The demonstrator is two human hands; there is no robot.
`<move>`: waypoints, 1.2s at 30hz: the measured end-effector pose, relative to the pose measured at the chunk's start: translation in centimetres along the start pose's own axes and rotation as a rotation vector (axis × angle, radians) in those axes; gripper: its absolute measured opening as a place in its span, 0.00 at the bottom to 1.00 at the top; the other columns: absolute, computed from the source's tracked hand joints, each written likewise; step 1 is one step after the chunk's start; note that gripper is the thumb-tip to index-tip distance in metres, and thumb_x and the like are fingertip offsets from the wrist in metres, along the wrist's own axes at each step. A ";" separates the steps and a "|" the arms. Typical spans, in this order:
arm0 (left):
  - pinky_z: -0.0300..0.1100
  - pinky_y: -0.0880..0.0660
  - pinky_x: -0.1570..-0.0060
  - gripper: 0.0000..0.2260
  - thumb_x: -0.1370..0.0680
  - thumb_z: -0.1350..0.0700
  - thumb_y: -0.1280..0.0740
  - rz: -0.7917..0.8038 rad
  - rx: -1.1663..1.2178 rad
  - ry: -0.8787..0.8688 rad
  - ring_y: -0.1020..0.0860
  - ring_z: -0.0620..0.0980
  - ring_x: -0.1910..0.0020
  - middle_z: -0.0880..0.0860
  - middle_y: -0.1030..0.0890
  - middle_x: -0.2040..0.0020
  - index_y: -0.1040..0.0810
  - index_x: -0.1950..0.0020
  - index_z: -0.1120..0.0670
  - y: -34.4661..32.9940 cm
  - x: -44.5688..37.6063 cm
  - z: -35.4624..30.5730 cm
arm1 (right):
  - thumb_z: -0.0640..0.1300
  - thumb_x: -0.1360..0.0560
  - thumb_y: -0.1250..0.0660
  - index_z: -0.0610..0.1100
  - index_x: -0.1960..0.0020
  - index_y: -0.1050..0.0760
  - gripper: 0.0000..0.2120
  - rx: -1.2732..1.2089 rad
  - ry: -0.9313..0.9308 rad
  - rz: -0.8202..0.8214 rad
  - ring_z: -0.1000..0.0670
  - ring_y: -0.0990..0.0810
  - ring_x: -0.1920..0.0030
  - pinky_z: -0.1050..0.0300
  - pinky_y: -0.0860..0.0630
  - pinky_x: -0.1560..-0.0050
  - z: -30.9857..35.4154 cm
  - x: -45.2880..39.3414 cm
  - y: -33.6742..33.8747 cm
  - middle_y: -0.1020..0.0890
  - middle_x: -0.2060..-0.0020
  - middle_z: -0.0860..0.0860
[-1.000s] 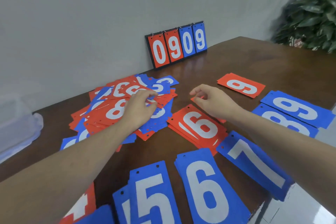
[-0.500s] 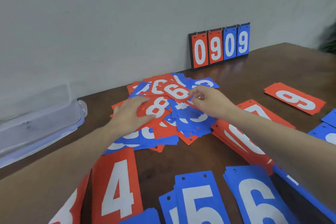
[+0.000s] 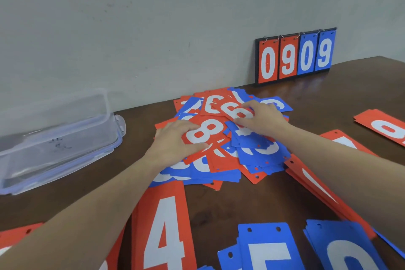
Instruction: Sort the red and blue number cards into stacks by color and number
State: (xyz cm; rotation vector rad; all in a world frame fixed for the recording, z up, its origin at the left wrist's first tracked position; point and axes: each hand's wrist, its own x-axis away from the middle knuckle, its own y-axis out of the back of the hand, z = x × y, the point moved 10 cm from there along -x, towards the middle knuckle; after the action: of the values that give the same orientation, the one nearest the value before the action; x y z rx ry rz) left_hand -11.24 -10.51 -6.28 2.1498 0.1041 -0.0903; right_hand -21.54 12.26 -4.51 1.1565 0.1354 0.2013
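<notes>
A loose pile of red and blue number cards [image 3: 221,158] lies at the table's middle, near the wall. My left hand [image 3: 175,140] rests flat on the pile, its thumb and forefinger lying either side of a red 8 card [image 3: 206,132]. My right hand [image 3: 263,120] pinches the near end of a red 6 card [image 3: 230,110] at the top of the pile. Sorted stacks lie nearer me: red 4 [image 3: 166,226], blue 5 [image 3: 267,250], blue 6 [image 3: 346,252]. A red stack [image 3: 315,184] is partly hidden under my right forearm.
A clear plastic container [image 3: 54,138] stands on the left of the brown table [image 3: 350,94]. A flip scoreboard reading 0909 [image 3: 295,57] leans on the wall at the back. Another red stack [image 3: 385,129] lies far right, and red cards [image 3: 13,239] show at the bottom left.
My view has swung left, so the container came in and the right-hand stacks slid out. My right hand crossed to the pile and took the red 6 card. My left hand stayed on the pile.
</notes>
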 end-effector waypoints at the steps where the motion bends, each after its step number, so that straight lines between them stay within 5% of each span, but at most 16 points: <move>1: 0.55 0.34 0.28 0.27 0.29 0.34 0.28 0.001 0.012 0.001 0.30 0.44 0.31 0.41 0.27 0.31 0.26 0.32 0.40 0.1 0.1 -0.2 | 0.64 0.25 0.33 0.54 0.27 0.33 0.30 0.027 -0.020 0.011 0.41 0.33 0.30 0.44 0.29 0.36 -0.2 0.0 -0.1 0.25 0.33 0.48; 5: 0.55 0.26 0.34 0.24 0.28 0.43 0.24 -0.018 0.161 0.006 0.28 0.45 0.33 0.43 0.29 0.31 0.27 0.34 0.40 0.7 0.4 -0.5 | 0.62 0.28 0.27 0.56 0.28 0.33 0.32 0.036 -0.023 -0.060 0.41 0.31 0.31 0.43 0.29 0.34 -0.1 -0.3 0.6 0.26 0.32 0.47; 10: 0.56 0.42 0.25 0.26 0.28 0.43 0.24 -0.112 0.006 0.032 0.37 0.47 0.27 0.43 0.32 0.28 0.28 0.33 0.39 1.7 0.6 -0.5 | 0.45 0.24 0.28 0.51 0.24 0.38 0.32 -0.115 0.021 -0.090 0.43 0.27 0.32 0.47 0.25 0.38 0.5 0.4 0.9 0.28 0.30 0.46; 13: 0.53 0.37 0.27 0.25 0.27 0.46 0.24 -0.118 0.034 0.047 0.35 0.48 0.29 0.46 0.34 0.29 0.28 0.33 0.39 1.7 0.9 -0.3 | 0.37 0.21 0.36 0.49 0.21 0.42 0.32 -0.263 -0.023 -0.110 0.43 0.23 0.35 0.55 0.22 0.50 -0.5 1.5 1.6 0.26 0.31 0.46; 15: 0.45 0.25 0.37 0.24 0.26 0.51 0.23 -0.102 0.174 0.057 0.30 0.48 0.33 0.48 0.35 0.30 0.28 0.35 0.39 1.9 0.9 0.0 | 0.38 0.20 0.36 0.49 0.22 0.38 0.28 -0.354 -0.039 -0.130 0.46 0.21 0.40 0.60 0.22 0.56 -1.0 2.2 2.3 0.23 0.34 0.46; 18: 0.34 0.25 0.51 0.23 0.23 0.59 0.27 -0.095 0.244 0.073 0.28 0.47 0.38 0.51 0.34 0.30 0.28 0.32 0.43 2.7 1.2 0.4 | 0.40 0.19 0.37 0.48 0.28 0.29 0.20 -0.496 -0.059 -0.141 0.53 0.20 0.51 0.69 0.28 0.67 -1.4 3.7 3.5 0.20 0.39 0.49; 22: 0.47 0.22 0.44 0.23 0.24 0.65 0.29 -0.185 0.412 0.127 0.24 0.50 0.39 0.50 0.25 0.36 0.27 0.35 0.44 4.7 2.3 1.9 | 0.40 0.19 0.36 0.46 0.35 0.24 0.13 -0.732 -0.111 -0.134 0.56 0.18 0.56 0.67 0.24 0.70 -1.6 5.7 4.2 0.17 0.47 0.51; 25: 0.46 0.21 0.50 0.23 0.26 0.66 0.27 -0.273 0.645 0.197 0.21 0.50 0.43 0.47 0.21 0.45 0.28 0.36 0.47 6.1 3.8 3.1 | 0.41 0.18 0.37 0.46 0.38 0.23 0.10 -0.807 -0.112 -0.118 0.54 0.16 0.56 0.66 0.24 0.67 -1.0 7.3 4.5 0.16 0.49 0.50; 31: 0.57 0.17 0.52 0.24 0.27 0.63 0.24 -0.324 0.853 0.318 0.18 0.55 0.45 0.53 0.19 0.41 0.31 0.37 0.51 7.2 7.0 4.7 | 0.43 0.20 0.36 0.48 0.41 0.21 0.10 -0.808 -0.060 -0.123 0.49 0.20 0.59 0.56 0.22 0.57 0.5 10.6 4.6 0.17 0.48 0.48; 36: 0.59 0.18 0.50 0.15 0.26 0.60 0.24 -0.306 0.899 0.335 0.16 0.57 0.48 0.55 0.17 0.43 0.27 0.45 0.53 7.6 9.7 4.8 | 0.39 0.22 0.35 0.48 0.48 0.22 0.07 -0.831 -0.023 -0.087 0.53 0.18 0.58 0.59 0.25 0.61 1.5 13.7 4.7 0.17 0.52 0.53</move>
State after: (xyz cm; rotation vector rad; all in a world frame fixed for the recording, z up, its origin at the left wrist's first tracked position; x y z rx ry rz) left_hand -0.91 -18.28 -3.63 3.0124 0.7005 0.0654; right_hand -8.33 15.90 0.39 0.3252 0.0678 0.1429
